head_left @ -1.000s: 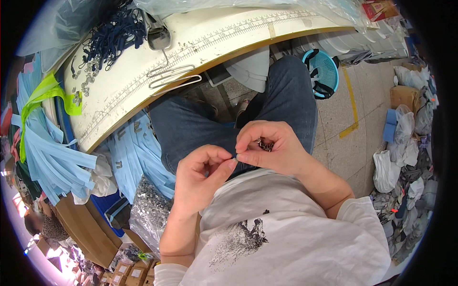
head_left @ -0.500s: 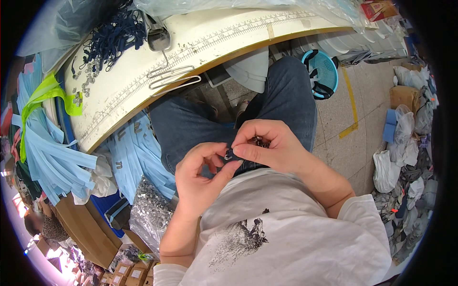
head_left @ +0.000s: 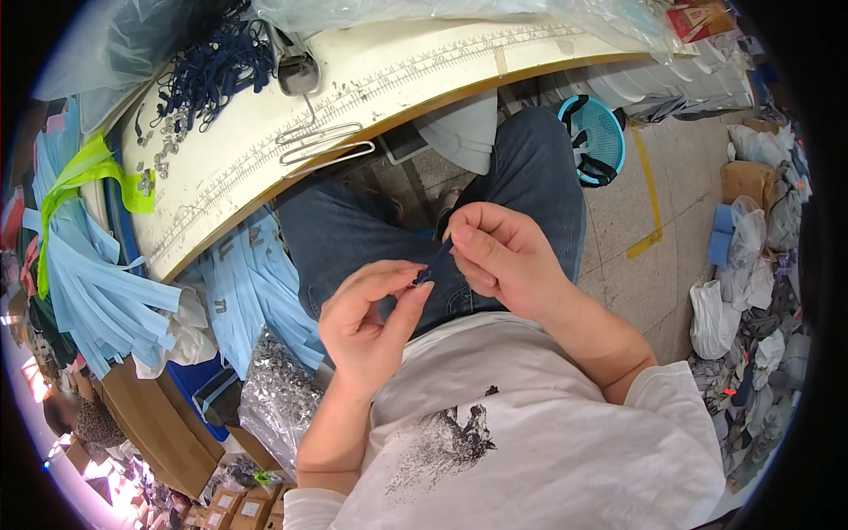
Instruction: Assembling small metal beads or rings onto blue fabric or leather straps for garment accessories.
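Between the hands, a narrow navy fabric strip (head_left: 438,258) slants upward, its lower end pinched by the left hand's (head_left: 364,322) thumb and forefinger, its upper end gripped in the curled right hand (head_left: 511,261). Ahead-left, tangled navy cords (head_left: 216,79) and small silvery metal pieces (head_left: 166,146) lie on a cream, ruler-marked tabletop (head_left: 243,146). Smooth pale-blue strips (head_left: 106,305) hang farther left; ahead-right sits a turquoise perforated basket (head_left: 607,125) by grey floor tiles (head_left: 609,221).

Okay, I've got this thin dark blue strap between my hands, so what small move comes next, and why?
I'd probably ease your right hand gently away from your left hand: the dark blue strap spans the short gap between them, pinched on both sides, so a light pull might test its hold.
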`<action>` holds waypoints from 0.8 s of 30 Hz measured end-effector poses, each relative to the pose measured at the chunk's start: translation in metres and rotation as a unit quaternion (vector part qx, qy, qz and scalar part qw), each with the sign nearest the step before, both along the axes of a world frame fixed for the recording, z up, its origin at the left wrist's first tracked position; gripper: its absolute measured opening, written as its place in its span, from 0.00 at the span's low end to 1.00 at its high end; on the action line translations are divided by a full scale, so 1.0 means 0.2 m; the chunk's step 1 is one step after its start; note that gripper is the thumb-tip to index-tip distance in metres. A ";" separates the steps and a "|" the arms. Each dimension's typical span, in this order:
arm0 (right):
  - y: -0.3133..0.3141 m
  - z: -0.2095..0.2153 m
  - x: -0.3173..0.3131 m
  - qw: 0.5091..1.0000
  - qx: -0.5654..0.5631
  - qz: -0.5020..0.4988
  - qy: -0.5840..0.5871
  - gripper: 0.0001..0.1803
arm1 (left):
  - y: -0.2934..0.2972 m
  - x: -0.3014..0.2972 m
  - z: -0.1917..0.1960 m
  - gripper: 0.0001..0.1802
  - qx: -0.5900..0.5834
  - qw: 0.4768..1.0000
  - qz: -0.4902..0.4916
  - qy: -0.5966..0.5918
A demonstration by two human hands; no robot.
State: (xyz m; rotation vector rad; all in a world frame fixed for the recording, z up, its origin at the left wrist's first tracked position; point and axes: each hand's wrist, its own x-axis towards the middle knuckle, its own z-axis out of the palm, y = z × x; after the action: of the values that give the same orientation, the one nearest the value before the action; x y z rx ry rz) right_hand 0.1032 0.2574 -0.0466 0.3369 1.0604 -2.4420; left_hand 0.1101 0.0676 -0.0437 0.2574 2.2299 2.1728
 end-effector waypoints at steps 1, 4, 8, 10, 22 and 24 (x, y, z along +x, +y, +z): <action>0.00 0.01 0.00 1.000 0.000 -0.001 0.000 0.09 | -0.01 0.01 -0.01 0.14 0.004 1.000 -0.023 -0.010; 0.00 0.07 -0.01 1.000 0.020 -0.012 -0.019 0.09 | -0.01 -0.01 -0.01 0.15 -0.017 0.998 -0.051 -0.020; 0.00 0.09 -0.01 0.999 0.042 0.003 0.013 0.09 | 0.00 0.02 -0.02 0.16 -0.010 0.998 -0.022 -0.060; 0.00 0.09 -0.01 0.999 0.044 0.008 0.015 0.09 | -0.01 -0.01 0.01 0.16 -0.039 0.997 -0.047 -0.037; -0.04 0.10 0.00 0.999 -0.029 -0.043 -0.011 0.08 | 0.05 0.00 0.00 0.14 0.234 0.970 -0.037 -0.047; -0.04 0.14 -0.02 0.999 -0.028 -0.027 0.003 0.08 | 0.06 0.00 0.02 0.16 0.259 0.965 -0.029 -0.035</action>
State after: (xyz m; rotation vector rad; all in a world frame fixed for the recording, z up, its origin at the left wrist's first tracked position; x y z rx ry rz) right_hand 0.1001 0.2504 -0.0178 0.3453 0.9948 -2.5161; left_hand 0.1103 0.0788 -0.0396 0.2394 1.5556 2.6434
